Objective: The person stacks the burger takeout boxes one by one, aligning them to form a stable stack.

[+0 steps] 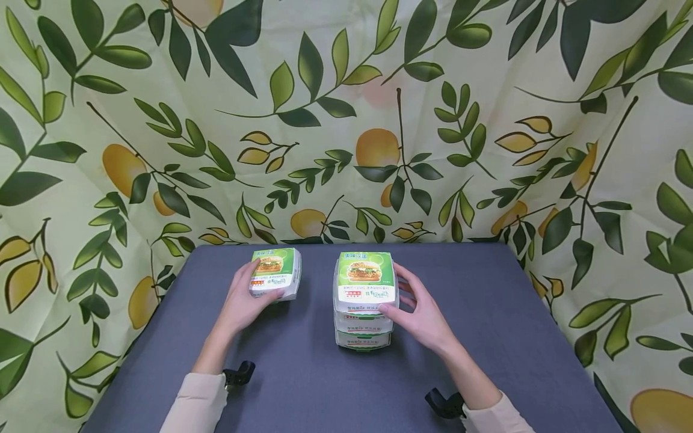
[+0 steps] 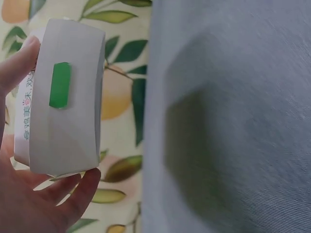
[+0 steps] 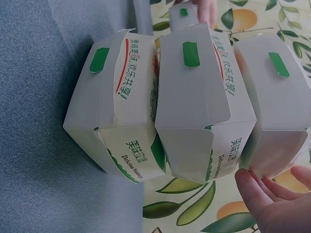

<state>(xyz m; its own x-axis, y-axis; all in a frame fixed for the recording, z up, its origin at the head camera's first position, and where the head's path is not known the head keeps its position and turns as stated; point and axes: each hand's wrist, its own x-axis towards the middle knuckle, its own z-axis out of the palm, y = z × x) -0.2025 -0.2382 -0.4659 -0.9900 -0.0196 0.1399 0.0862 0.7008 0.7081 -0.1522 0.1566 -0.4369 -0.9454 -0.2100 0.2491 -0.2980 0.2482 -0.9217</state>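
Note:
In the head view my left hand (image 1: 245, 302) grips a white-and-green hamburger box (image 1: 275, 273) at the left, thumb at the front, fingers on the left side. A gap from the cloth and a shadow below show in the left wrist view, so this box (image 2: 68, 97) is raised. To its right, three such boxes stand stacked. My right hand (image 1: 425, 316) holds the top box (image 1: 365, 279) by its right side, fingertips (image 3: 250, 187) against its lower edge. Beneath it sit the middle box (image 1: 360, 323) and the bottom box (image 1: 363, 341). The right thumb is outside the right wrist view.
A dark blue-grey cloth (image 1: 314, 385) covers the table. Behind and beside it hangs a leaf-and-fruit patterned curtain (image 1: 335, 186). Black wrist straps (image 1: 446, 404) sit near both cream sleeves (image 1: 197, 400).

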